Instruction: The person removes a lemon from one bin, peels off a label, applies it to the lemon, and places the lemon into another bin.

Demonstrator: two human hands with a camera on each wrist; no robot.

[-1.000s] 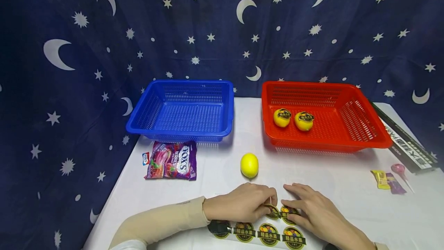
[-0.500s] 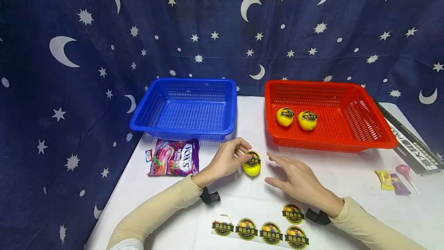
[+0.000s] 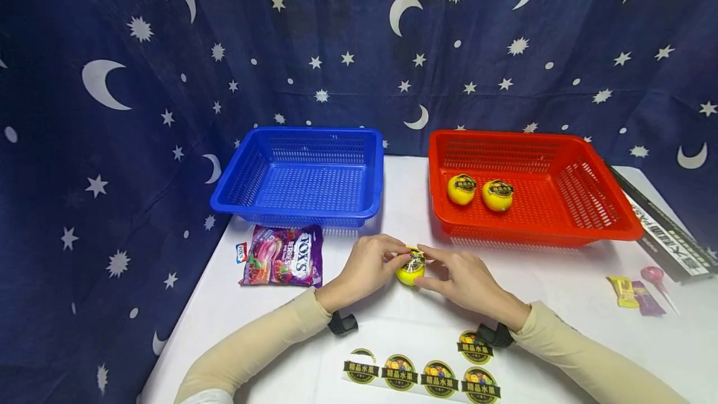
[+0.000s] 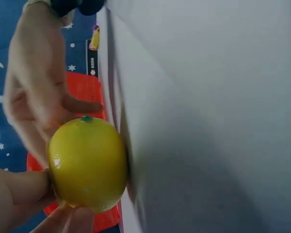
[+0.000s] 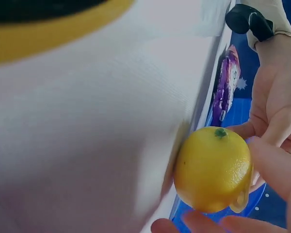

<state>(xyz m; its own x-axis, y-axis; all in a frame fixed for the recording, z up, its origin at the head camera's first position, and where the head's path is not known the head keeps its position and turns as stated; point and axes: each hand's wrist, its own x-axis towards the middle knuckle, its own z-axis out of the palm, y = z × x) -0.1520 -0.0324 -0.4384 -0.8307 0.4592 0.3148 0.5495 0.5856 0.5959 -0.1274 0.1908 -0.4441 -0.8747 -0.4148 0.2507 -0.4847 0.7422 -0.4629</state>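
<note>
Both hands are closed around one yellow lemon (image 3: pixel 410 273) that sits on the white counter (image 3: pixel 561 292), just in front of the gap between the two baskets. The left hand (image 3: pixel 367 267) is curled on the lemon's left side, and its fingertips are held at the round black and gold sticker (image 3: pixel 414 260) lying on top of the fruit. The right hand (image 3: pixel 462 279) is curled on the lemon's right side, and the same sticker is pinched or pressed by its fingertips; which of the two cannot be told. In the left wrist view the lemon (image 4: pixel 87 164) is seen resting against the counter with its green stem end showing, and it is flanked by fingers on both sides. In the right wrist view the lemon (image 5: pixel 213 167) is gripped from below and from the right.

A blue basket (image 3: pixel 297 209) stands behind the left hand. A red basket (image 3: pixel 538 229) stands behind the right hand, and two stickered lemons (image 3: pixel 461 189) (image 3: pixel 497 195) lie side by side in it. A purple candy bag (image 3: pixel 283 256) lies near the left hand. A sticker sheet (image 3: pixel 426 370) is placed at the counter's near edge, between the forearms. A pink lollipop (image 3: pixel 652 278) and small wrapped sweets (image 3: pixel 631 292) lie well apart to the right.
</note>
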